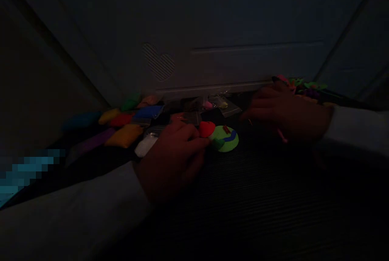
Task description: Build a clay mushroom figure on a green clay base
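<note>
Two bare hands over a dark ribbed surface, left hand (pixel 178 153) with fingertips at a red piece (pixel 207 129) by the near-centre green disc (pixel 232 144), grip unclear, right hand (pixel 288 113) near colourful pieces (pixel 306 86) far right, fingers extended, hold unclear.

Dim light | pale panelled surface (pixel 231 18) behind, striped heart (pixel 159 62) | dark ribbed surface (pixel 243 200) below
</note>
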{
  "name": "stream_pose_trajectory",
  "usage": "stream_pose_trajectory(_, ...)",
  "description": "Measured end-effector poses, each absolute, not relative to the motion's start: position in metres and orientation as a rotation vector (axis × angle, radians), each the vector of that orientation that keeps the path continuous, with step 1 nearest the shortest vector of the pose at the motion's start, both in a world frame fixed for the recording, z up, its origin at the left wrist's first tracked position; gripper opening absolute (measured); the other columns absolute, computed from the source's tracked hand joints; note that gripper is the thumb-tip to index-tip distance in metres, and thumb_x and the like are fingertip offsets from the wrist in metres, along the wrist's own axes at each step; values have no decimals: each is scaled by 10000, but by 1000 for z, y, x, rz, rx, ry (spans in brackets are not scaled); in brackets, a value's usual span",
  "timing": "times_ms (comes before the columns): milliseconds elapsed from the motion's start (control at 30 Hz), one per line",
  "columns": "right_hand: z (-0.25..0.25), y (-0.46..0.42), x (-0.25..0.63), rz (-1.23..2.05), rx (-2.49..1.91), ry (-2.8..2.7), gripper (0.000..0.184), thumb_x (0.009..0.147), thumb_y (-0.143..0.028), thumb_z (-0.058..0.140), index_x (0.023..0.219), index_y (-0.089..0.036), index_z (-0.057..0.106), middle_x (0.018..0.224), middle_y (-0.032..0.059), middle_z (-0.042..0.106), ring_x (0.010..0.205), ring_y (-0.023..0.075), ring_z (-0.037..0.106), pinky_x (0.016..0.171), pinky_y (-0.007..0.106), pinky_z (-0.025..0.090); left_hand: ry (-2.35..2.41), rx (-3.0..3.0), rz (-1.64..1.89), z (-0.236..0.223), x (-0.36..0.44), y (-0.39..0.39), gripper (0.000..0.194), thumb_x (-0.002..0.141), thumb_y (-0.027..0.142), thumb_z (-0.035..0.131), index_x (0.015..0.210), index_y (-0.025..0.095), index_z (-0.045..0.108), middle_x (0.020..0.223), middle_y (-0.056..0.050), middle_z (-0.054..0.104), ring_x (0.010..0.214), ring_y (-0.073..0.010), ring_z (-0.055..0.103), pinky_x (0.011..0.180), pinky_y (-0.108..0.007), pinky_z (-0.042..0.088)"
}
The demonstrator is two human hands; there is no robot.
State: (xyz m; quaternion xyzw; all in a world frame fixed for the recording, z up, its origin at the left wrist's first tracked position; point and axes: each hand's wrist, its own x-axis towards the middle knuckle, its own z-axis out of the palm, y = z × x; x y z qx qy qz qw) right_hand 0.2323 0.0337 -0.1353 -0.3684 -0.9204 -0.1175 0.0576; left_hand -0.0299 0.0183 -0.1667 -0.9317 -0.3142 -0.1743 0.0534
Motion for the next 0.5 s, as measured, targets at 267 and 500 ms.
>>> stream_pose_trajectory(267,-151,52,206,-168,-1129,-2716,442,619,-83,452,1046,-197,466,815,21,588,878,179,486,899,385,222,-940,-2841,-519,-167,-30,19,240,818,181,418,963,184,609,853,-55,528,823,-184,420,759,-373,357)
stream_pose_trajectory(500,-151,51,197,-44,-1106,-2771,464,635,-71,444,1082,-196,442,796,-4,584,759,128,502,942,405,182,-999,-2847,-499,-164,-29,16,224,818,201,423,928,189,617,850,-53,532,832,-188,421,755,-373,362)
